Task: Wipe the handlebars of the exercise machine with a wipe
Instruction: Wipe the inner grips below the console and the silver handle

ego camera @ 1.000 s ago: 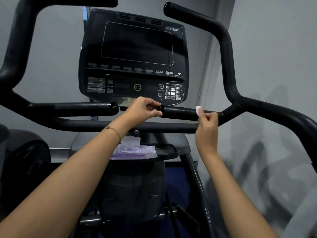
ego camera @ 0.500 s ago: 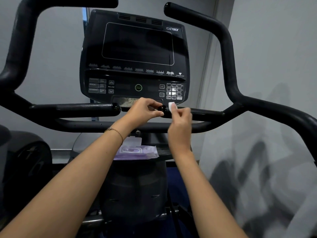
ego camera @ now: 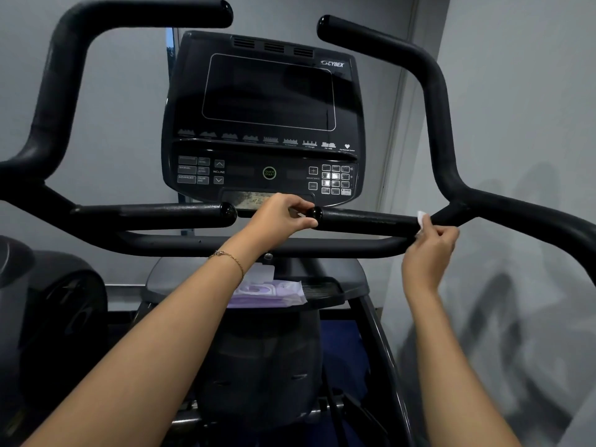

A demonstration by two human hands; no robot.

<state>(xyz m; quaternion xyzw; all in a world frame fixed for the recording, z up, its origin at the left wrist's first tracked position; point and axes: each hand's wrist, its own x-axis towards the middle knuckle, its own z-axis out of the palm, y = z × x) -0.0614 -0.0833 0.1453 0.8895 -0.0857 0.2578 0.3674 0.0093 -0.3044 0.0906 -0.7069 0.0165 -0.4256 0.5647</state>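
The black right inner handlebar [ego camera: 364, 219] runs level under the console. My left hand [ego camera: 280, 217] pinches its rounded inner end between thumb and fingers. My right hand [ego camera: 430, 245] holds a small white wipe [ego camera: 421, 218] pressed against the bar's outer end, close to where it joins the tall curved right handlebar [ego camera: 435, 101]. The matching left inner handlebar [ego camera: 154, 212] and the tall left handlebar [ego camera: 58, 91] are untouched. Most of the wipe is hidden inside my fingers.
The black console [ego camera: 264, 117] with its dark screen and buttons sits right behind the bars. A purple pack of wipes [ego camera: 271, 293] lies on the tray [ego camera: 325, 291] below. A lower crossbar [ego camera: 161, 245] runs under the inner bars. A grey wall stands close on the right.
My right hand slid the wipe left along the right inner handlebar toward my left hand, then back right to the bar's outer end. My left hand stayed on the bar's tip.
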